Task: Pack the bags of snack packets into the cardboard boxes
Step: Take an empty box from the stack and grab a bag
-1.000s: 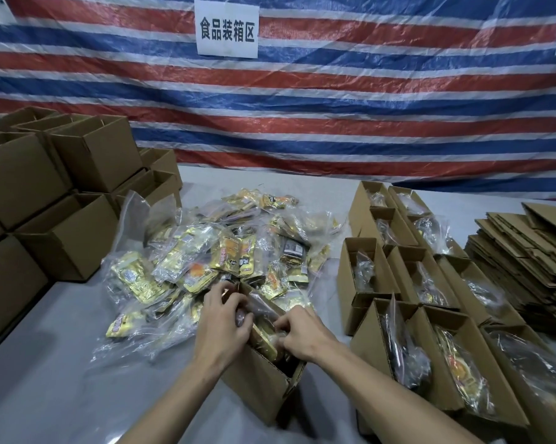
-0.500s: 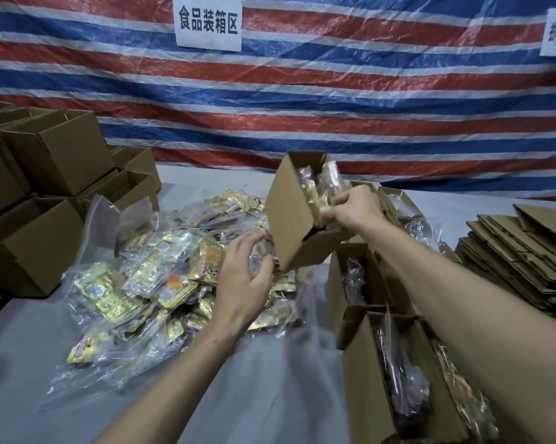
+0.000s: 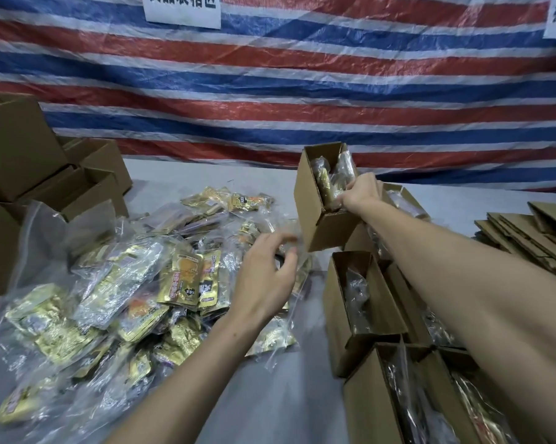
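Empty boxes (image 3: 30, 161): they sit stacked at the far left of the worktop (image 3: 270, 395).
Bags of snacks (image 3: 116, 283): we see a big shiny pile, left of the middle.
Left hand (image 3: 263, 283): our fingers are loose and spread, holding nothing, just above the pile.
Held box (image 3: 321, 200): it is up in the air and has a bag inside.
Right hand (image 3: 361, 193): our fingers grip its open edge.
Full boxes (image 3: 363, 312): we should set the held box down straight beside them.
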Available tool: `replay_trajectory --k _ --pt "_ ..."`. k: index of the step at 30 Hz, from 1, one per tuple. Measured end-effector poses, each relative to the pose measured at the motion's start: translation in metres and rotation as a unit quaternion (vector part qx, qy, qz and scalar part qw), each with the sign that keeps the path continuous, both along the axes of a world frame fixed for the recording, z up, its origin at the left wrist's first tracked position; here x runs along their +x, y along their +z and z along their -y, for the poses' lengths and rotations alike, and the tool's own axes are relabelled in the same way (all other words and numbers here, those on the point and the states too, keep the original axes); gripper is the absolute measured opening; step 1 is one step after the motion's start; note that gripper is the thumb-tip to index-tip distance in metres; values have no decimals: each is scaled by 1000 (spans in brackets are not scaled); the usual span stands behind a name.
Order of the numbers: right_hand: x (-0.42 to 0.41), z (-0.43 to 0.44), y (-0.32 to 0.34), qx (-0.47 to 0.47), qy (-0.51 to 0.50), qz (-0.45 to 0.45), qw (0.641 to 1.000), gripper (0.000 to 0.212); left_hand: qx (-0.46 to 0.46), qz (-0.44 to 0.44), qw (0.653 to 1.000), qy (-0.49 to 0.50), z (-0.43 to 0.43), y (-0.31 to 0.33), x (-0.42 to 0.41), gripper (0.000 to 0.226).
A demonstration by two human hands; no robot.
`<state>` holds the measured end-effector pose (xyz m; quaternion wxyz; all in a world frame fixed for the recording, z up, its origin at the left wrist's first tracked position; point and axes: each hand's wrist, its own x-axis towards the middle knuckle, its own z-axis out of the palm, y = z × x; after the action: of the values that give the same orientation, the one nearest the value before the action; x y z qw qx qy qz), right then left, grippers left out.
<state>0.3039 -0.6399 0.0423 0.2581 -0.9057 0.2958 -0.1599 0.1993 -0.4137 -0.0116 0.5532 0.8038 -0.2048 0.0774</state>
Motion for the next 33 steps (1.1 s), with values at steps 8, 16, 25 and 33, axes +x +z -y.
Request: replay_trajectory --k 8,16,25,33 --pt "13 23 -28 -33 -41 -21 998 25 125 -54 990 -32 -17 -46 4 16" --pt "12 26 -58 -53 -32 -129 990 14 188 -95 975 -63 -14 -70 4 15" --pt "-3 30 -84 -207 -40 -213 954 28 215 -100 968 -79 -30 -77 6 12" --pt "-24 30 -95 -239 3 -249 939 62 226 -117 963 -88 -47 -83 -4 11"
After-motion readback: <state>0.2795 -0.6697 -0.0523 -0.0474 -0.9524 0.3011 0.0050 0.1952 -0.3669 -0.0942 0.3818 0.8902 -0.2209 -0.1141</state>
